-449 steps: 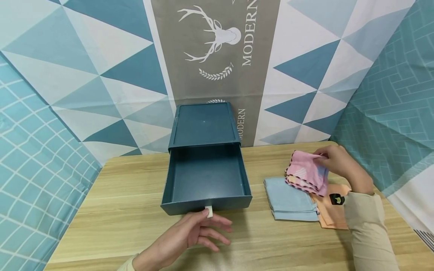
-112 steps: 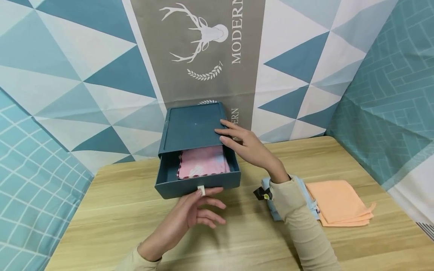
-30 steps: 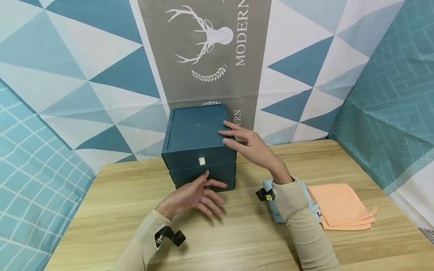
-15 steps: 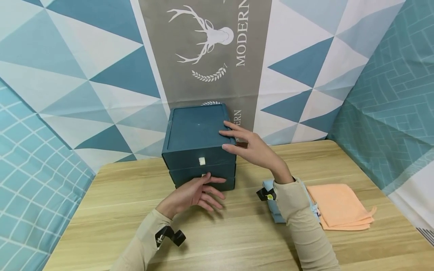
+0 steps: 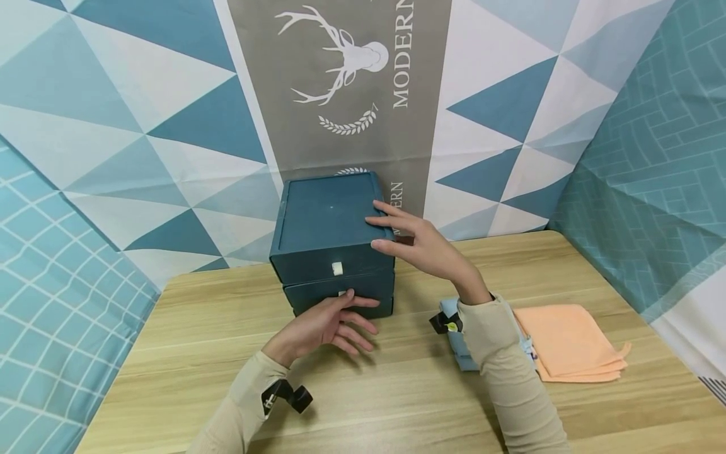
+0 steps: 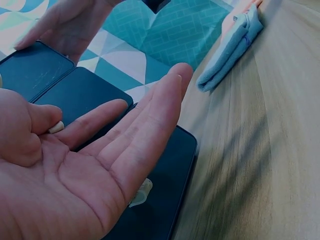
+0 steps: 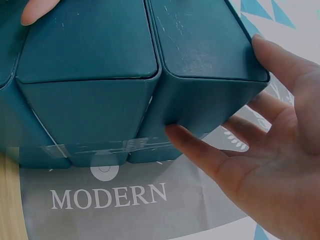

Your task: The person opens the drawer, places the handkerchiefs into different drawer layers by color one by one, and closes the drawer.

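A dark blue drawer cabinet (image 5: 331, 217) stands against the back wall, its top drawer closed. My left hand (image 5: 323, 331) is at the front of the second drawer (image 6: 85, 92). Its thumb and index finger pinch that drawer's small white pull tab (image 6: 56, 127), while the other fingers stretch out loosely. My right hand (image 5: 422, 246) rests on the cabinet's right top edge with spread, relaxed fingers. In the right wrist view its thumb touches the front edge and a fingertip touches the side. The pink towel is hidden.
To the right, a folded light blue towel (image 5: 459, 343) lies partly under the right sleeve, beside a folded orange towel (image 5: 567, 343). A lower pull tab (image 6: 142, 192) shows in the left wrist view. Patterned cloth walls (image 5: 488, 183) surround the wooden table (image 5: 397, 403).
The pink towel went from the right-hand pile into the top drawer, which was then pushed shut. My left hand moved down to the second drawer's tab; my right hand stayed on the cabinet.
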`<state>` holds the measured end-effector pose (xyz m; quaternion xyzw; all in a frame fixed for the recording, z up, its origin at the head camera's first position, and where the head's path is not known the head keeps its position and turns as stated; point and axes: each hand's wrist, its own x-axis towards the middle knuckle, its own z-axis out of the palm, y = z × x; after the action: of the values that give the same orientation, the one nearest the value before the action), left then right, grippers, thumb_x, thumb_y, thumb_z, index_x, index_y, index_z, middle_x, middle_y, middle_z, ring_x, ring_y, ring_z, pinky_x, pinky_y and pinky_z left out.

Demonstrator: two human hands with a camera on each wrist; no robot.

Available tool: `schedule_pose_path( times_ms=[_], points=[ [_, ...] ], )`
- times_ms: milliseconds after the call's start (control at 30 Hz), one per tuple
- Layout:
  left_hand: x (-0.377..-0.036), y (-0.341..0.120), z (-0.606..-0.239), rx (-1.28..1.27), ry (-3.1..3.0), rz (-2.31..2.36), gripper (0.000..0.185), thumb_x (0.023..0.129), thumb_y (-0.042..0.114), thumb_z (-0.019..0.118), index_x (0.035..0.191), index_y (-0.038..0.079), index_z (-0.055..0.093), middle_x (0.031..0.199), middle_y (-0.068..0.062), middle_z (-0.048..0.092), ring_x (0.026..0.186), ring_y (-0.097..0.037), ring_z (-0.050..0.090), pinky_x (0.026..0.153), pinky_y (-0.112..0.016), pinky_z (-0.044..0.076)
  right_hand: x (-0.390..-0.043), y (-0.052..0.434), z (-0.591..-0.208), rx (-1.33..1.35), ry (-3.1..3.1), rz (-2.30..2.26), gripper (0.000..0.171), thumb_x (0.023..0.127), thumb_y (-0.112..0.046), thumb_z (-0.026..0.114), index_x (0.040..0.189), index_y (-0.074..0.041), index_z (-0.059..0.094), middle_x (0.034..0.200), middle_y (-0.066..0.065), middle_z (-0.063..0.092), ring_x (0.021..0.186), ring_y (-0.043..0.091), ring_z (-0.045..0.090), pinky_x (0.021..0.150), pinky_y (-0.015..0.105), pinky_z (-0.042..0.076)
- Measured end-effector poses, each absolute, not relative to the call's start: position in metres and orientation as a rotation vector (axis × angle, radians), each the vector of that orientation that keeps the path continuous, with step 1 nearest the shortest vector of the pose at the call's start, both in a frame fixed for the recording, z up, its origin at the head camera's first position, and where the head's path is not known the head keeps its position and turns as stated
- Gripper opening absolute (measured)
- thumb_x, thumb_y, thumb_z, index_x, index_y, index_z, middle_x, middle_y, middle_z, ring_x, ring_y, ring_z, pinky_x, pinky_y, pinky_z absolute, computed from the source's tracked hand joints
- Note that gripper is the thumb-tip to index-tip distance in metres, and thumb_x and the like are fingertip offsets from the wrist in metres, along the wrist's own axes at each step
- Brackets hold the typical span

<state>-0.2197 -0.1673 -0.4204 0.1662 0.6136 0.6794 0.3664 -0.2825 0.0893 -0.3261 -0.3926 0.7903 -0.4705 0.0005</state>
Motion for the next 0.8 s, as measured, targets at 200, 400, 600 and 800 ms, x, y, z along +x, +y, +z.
schedule_pose_path(
  times_ms=[200, 400, 600, 800],
  points=[
    [-0.218, -0.166, -0.422, 0.418, 1.585, 1.764, 0.063, 0.108, 0.051, 0.025, 0.152, 0.008, 0.04, 0.127, -0.027, 0.062, 0.103, -0.037, 0.07, 0.09, -0.061, 0.051, -0.283, 0.09, -0.328, -1.232, 2.477, -1.484, 0.049, 0.099, -0.036, 0.064, 0.145, -0.021, 0.054, 0.163, -0.006, 0.026, 0.143, 0.013, 0.037, 0.104, 0.044, 0.047],
    [-0.208, -0.165, -0.428, 0.431, 1.57, 1.773, 0.066, 0.108, 0.05, 0.023, 0.153, 0.003, 0.037, 0.123, -0.026, 0.064, 0.102, -0.041, 0.069, 0.087, -0.061, 0.053, -0.281, 0.089, -0.33, -1.219, 2.471, -1.493, 0.05, 0.098, -0.037, 0.064, 0.144, -0.021, 0.054, 0.163, -0.005, 0.027, 0.145, 0.013, 0.033, 0.105, 0.044, 0.046],
    [-0.2, -0.165, -0.427, 0.428, 1.527, 1.767, 0.066, 0.108, 0.051, 0.023, 0.152, 0.004, 0.039, 0.122, -0.025, 0.065, 0.099, -0.038, 0.07, 0.087, -0.06, 0.053, -0.282, 0.089, -0.328, -1.228, 2.452, -1.501, 0.049, 0.099, -0.035, 0.064, 0.145, -0.021, 0.054, 0.163, -0.005, 0.026, 0.145, 0.012, 0.033, 0.105, 0.042, 0.046],
    [-0.192, -0.163, -0.428, 0.423, 1.494, 1.762, 0.066, 0.108, 0.051, 0.024, 0.152, 0.003, 0.038, 0.122, -0.026, 0.065, 0.099, -0.035, 0.071, 0.086, -0.057, 0.055, -0.284, 0.09, -0.327, -1.24, 2.458, -1.501, 0.049, 0.099, -0.034, 0.064, 0.144, -0.02, 0.055, 0.163, -0.005, 0.027, 0.144, 0.013, 0.034, 0.105, 0.045, 0.046]
  ],
)
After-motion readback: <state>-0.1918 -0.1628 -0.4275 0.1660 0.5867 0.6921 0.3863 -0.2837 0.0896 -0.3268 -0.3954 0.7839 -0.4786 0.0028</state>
